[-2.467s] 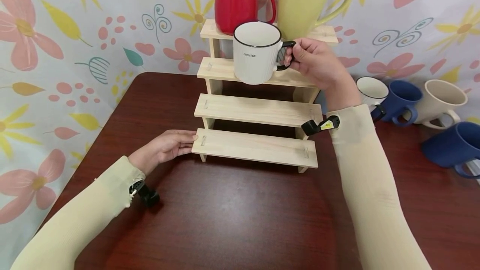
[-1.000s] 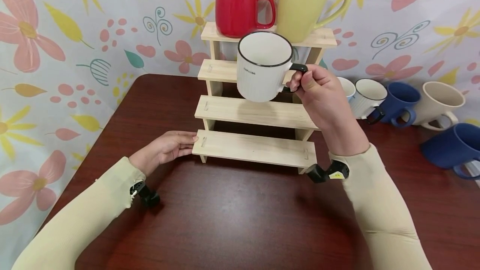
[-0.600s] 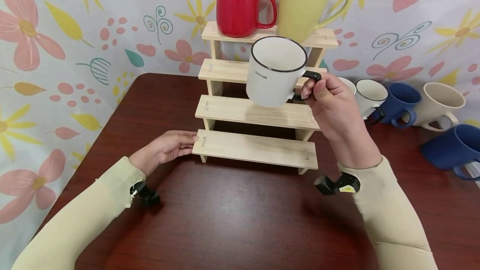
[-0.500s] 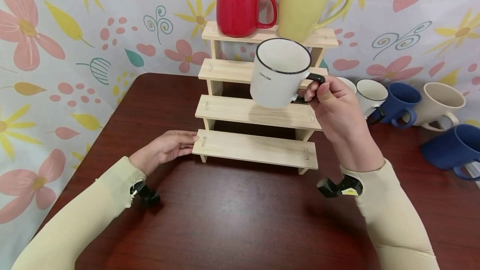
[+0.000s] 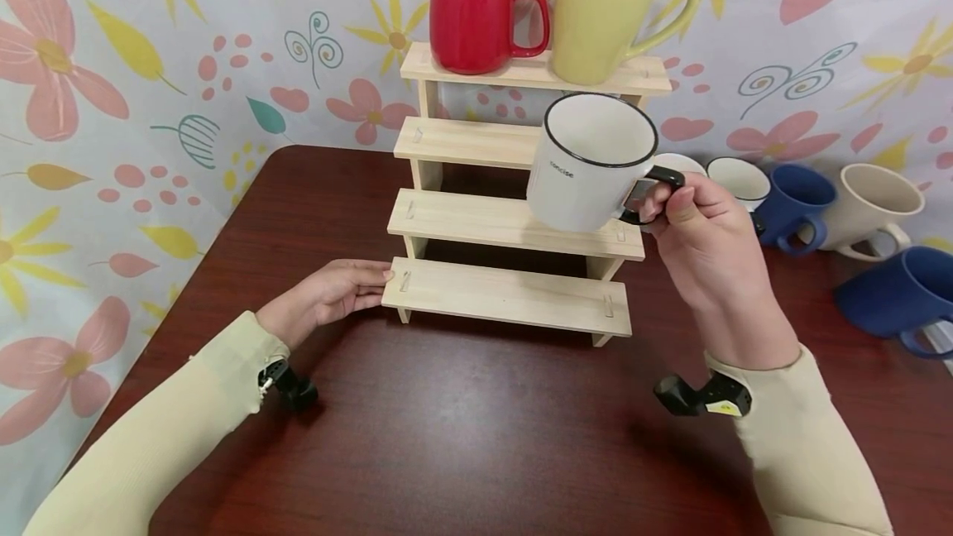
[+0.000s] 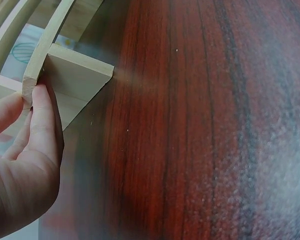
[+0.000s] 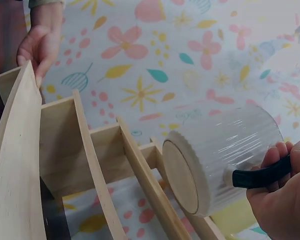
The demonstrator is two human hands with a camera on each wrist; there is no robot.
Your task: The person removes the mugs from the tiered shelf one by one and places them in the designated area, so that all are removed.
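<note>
My right hand (image 5: 715, 246) grips the black handle of a white mug (image 5: 577, 180) with a black rim and the word "concise" on its side. Slightly tilted, the mug hangs in front of the right part of a four-step wooden display rack (image 5: 506, 296). Its ribbed wall and round base show in the right wrist view. At the rack's lower left, my left hand (image 5: 335, 292) pinches the end of the lowest board, thumb above and fingers below, as the left wrist view shows. A red mug (image 5: 471, 19) and a yellow mug (image 5: 603, 15) stand on the top step.
Right of the rack, several mugs line the back of the dark wooden table (image 5: 462, 428): white ones with black rims (image 5: 737, 180), a blue mug (image 5: 797, 197) and a beige mug (image 5: 878, 197). Another blue mug (image 5: 901, 292) lies tilted nearer. A flowered cloth (image 5: 223, 40) hangs behind.
My right hand has carried the white mug from before the second-highest step to the right, lower and nearer, tilting it slightly. My left hand stays on the lowest board.
</note>
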